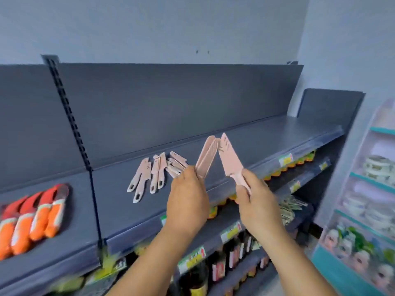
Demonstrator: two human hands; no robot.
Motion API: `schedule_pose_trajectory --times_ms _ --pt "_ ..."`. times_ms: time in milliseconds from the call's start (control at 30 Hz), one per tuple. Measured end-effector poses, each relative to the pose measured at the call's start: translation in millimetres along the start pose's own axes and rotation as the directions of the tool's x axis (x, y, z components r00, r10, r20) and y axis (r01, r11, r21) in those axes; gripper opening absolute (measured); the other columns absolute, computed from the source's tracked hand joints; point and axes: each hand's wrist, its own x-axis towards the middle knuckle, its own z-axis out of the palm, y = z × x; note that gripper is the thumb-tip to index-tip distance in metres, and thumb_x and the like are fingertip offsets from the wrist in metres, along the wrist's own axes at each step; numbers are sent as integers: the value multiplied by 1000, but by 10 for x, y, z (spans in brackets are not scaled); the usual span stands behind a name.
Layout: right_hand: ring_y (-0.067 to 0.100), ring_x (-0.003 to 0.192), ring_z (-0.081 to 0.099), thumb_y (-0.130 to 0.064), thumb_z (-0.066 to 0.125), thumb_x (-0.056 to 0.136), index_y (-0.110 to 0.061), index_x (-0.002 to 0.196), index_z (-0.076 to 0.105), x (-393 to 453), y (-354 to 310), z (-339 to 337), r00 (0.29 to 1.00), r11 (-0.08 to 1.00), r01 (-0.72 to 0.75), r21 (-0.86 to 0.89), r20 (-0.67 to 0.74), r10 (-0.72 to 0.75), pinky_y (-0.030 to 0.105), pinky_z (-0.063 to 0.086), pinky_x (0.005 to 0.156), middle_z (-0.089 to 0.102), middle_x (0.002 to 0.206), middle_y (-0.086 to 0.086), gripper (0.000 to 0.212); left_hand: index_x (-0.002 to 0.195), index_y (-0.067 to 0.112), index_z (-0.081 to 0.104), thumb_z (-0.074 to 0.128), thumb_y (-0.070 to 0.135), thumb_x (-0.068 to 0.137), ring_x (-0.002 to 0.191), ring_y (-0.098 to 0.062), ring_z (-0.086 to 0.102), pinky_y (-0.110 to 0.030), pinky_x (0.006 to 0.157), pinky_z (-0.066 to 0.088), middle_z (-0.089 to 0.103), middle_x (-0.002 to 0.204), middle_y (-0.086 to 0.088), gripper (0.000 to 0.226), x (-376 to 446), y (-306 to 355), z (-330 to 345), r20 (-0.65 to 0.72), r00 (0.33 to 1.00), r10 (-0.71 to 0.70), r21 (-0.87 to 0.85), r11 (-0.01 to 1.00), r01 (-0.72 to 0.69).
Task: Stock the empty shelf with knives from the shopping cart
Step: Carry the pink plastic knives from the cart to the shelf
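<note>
1. Grey top shelf (pixel 267 133) held pink knives (pixel 149 174) lying flat, handles toward the front edge.
2. Left hand (pixel 188 199) gripped a pink knife pair (pixel 206 157), long axis tilted up-right.
3. Right hand (pixel 254 201) pinched a pink knife (pixel 229 157) by its handle, blade pointing up-left.
4. Tips nearly met above the shelf.

Both arms reach forward, left hand (pixel 188 201) and right hand (pixel 255 205) raised side by side, fingers curled in grips.
</note>
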Motion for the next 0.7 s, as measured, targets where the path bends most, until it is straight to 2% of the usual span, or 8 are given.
schedule_pose_trajectory --times_ms 100,200,333,400,467,567,633,700 --pt "24 110 53 -14 40 98 -23 141 39 241 -262 282 998 999 34 6 57 -34 27 37 79 53 134 3 44 113 13 46 40 5 94 91 -33 54 -42 72 45 61 102 -10 21 239 -278 -207 -8 997 -77 -5 997 77" --pt "26 111 54 -16 39 99 -29 145 30 462 -459 530 992 999 33 -27 119 -30 31 40 81 53 134 2 48 130 16 39 44 1 90 93 -29 53 -40 72 44 60 110 -8 43 441 -521 -351 -14 989 -148 35 988 148" --pt "29 116 52 -14 38 99 -31 147 26 734 -621 862 977 992 63 -109 210 -39 36 43 90 52 136 5 52 145 37 17 42 1 87 92 -27 47 -37 73 43 45 116 -8 72 626 -768 -432 70 967 -246 117 965 237" --pt "29 115 52 -13 38 99 -31 147 26 883 -641 1039 968 988 67 -140 250 -30 36 43 87 52 135 5 53 145 51 4 41 4 88 87 -28 48 -40 77 49 38 112 -6 83 712 -870 -403 95 952 -290 137 951 276" --pt "28 113 51 -15 39 98 -32 145 28 1023 -638 1197 956 987 51 -155 292 -3 33 41 81 52 133 6 51 144 56 -3 43 7 89 87 -27 49 -42 80 51 34 110 -4 87 793 -961 -338 112 939 -324 172 937 303" --pt "29 114 48 -21 44 96 -30 143 30 1194 -616 1384 934 973 65 -222 356 19 36 41 83 51 128 8 50 148 47 -8 45 10 91 102 -27 46 -40 87 48 32 121 -7 86 896 -1075 -190 157 915 -372 261 909 325" --pt "28 119 42 -16 47 95 -31 145 28 1283 -578 1481 914 951 66 -301 401 64 37 41 89 47 128 8 56 151 37 -6 48 16 94 112 -27 42 -38 90 44 30 129 -9 81 946 -1120 -95 188 897 -401 350 880 320" --pt "27 122 38 -12 51 92 -33 148 22 1349 -528 1555 889 927 63 -370 443 116 35 41 93 41 131 6 66 151 26 15 47 23 95 117 -28 38 -37 95 39 30 134 -9 65 996 -1154 -48 210 880 -427 475 831 290"
